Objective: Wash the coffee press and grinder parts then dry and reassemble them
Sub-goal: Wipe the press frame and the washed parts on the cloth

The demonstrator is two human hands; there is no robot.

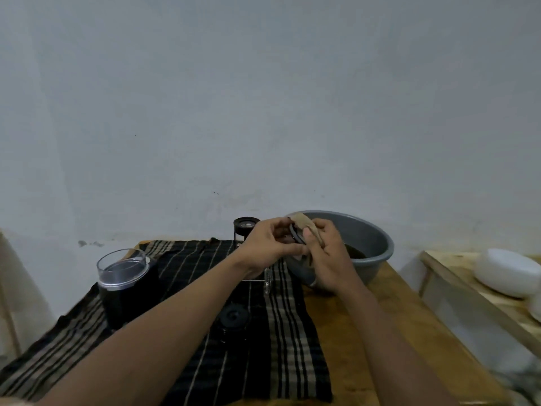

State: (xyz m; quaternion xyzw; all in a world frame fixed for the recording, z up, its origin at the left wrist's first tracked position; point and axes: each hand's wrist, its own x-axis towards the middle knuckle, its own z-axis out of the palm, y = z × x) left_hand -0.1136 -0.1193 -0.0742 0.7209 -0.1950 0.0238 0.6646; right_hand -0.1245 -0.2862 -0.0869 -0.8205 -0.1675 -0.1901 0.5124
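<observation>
Far out at eight o'clock from the hands, the grinder stands upright on the striped towel, clear cup on top. Moving right, a black lid lies flat at six o'clock, and a thin metal rod rests just under the wrists. A black cylinder stands upright at ten o'clock, close behind the knuckles.

Now the action! The left hand pinches the rim of a dark round part, fingers curled on it. That part is held up on edge, tilted, its flat faces turned out toward each palm. The right hand grips a beige rag, folded over the part's top edge with the thumb pressing in.

All of this hovers above the near rim of the grey basin, which has dark water inside at three o'clock. To my eye this is wiping, wash or dry I cannot tell. Both hands share the part. For a dip the right is nearer the water. For a set-down the left is nearer the towel at seven o'clock.
</observation>
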